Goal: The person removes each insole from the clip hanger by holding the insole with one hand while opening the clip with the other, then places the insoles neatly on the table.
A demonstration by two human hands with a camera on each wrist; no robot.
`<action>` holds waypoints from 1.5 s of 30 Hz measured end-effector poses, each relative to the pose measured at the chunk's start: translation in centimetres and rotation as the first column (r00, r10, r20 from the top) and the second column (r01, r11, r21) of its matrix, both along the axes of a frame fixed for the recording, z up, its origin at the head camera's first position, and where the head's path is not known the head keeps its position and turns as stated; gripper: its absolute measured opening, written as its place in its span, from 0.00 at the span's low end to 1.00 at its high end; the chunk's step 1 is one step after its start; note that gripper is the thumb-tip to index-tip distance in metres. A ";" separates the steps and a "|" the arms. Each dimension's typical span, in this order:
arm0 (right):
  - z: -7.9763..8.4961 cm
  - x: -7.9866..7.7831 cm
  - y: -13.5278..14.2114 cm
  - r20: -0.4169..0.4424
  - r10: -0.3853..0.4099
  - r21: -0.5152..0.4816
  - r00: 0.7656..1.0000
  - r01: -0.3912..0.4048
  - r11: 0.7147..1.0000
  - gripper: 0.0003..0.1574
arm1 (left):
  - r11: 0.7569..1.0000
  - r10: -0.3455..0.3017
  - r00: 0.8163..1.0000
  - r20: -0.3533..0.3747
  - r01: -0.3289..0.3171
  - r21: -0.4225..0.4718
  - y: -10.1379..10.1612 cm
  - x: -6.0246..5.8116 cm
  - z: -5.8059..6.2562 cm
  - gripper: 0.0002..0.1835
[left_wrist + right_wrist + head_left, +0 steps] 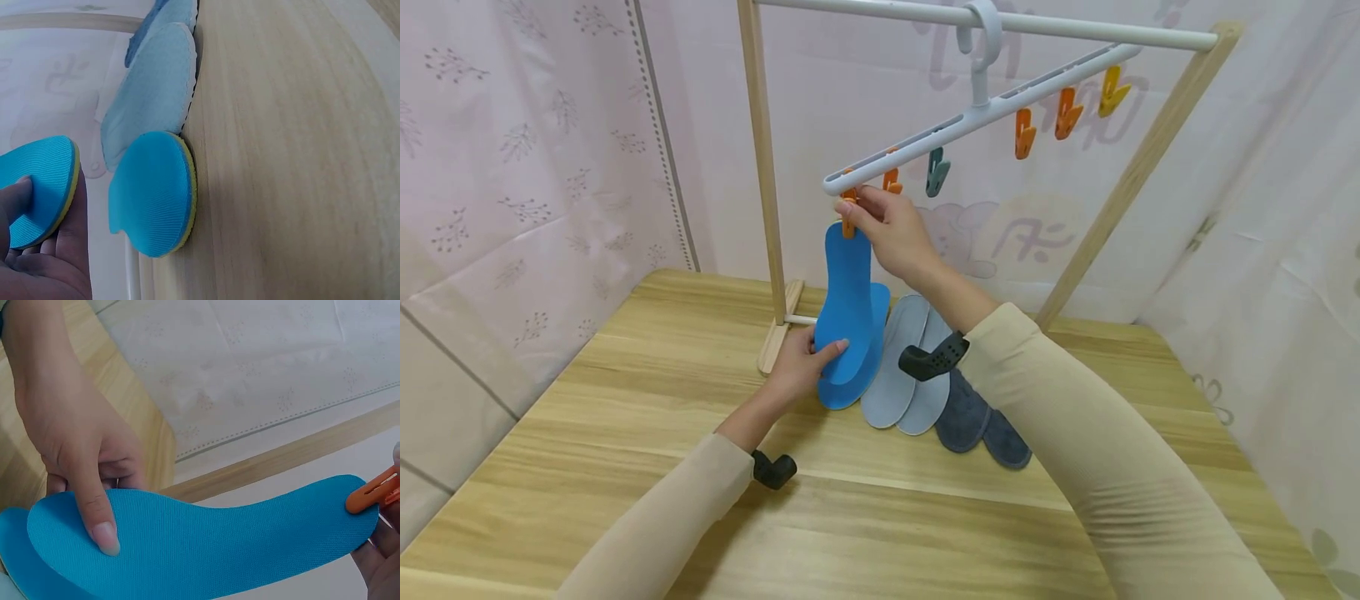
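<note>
A blue insole [848, 275] stands upright below the left end of a white clip hanger [917, 148]. Its wide lower part is pinched by my left hand [797, 362], thumb on the blue face and fingers behind. At its top end, my right hand [898, 233] pinches an orange clothespin [848, 223]; in the right wrist view the clip's tip [359, 501] overlaps the insole's edge. A yellow layer backs the held insole [47, 178] in the left wrist view. Behind it a second blue insole [153, 194] leans with its end on the table.
Light grey insoles [891, 375] and dark grey insoles [962, 417] lean in a row to the right. A wooden-legged rack [764, 167] carries the hanger on its white rod [1090, 29]. More clips hang along it, including a green clothespin [937, 172]. Patterned curtains [550, 150] stand behind the table [865, 533].
</note>
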State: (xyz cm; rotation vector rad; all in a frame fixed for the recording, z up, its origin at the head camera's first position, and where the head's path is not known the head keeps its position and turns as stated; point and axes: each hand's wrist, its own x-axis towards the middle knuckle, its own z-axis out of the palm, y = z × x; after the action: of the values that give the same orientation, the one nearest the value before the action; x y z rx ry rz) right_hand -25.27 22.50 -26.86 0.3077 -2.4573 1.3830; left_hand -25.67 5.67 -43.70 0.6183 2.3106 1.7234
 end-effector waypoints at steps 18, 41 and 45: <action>0.4 -0.4 0.2 -0.002 -0.116 -0.159 0.993 0.115 0.981 0.26 | 0.999 -0.038 0.999 -0.009 0.038 -0.015 -0.6 0.6 0.5 0.22; 1.2 0.2 -0.9 0.023 -0.042 -0.296 0.999 0.047 0.954 0.28 | 0.961 -0.008 0.998 -0.067 -0.011 -0.277 -4.7 -1.1 -1.2 0.24; 1.3 0.3 -1.4 0.014 -0.026 -0.302 1.000 0.029 0.953 0.28 | 0.946 -0.011 0.997 -0.074 -0.013 -0.325 -5.4 -2.2 -1.5 0.24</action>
State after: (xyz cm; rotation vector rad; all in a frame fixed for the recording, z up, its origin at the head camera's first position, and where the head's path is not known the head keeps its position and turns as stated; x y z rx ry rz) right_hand -24.96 21.11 -25.57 0.1944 -2.2022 1.7216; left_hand -27.83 0.25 -45.17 0.6242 2.5671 1.2915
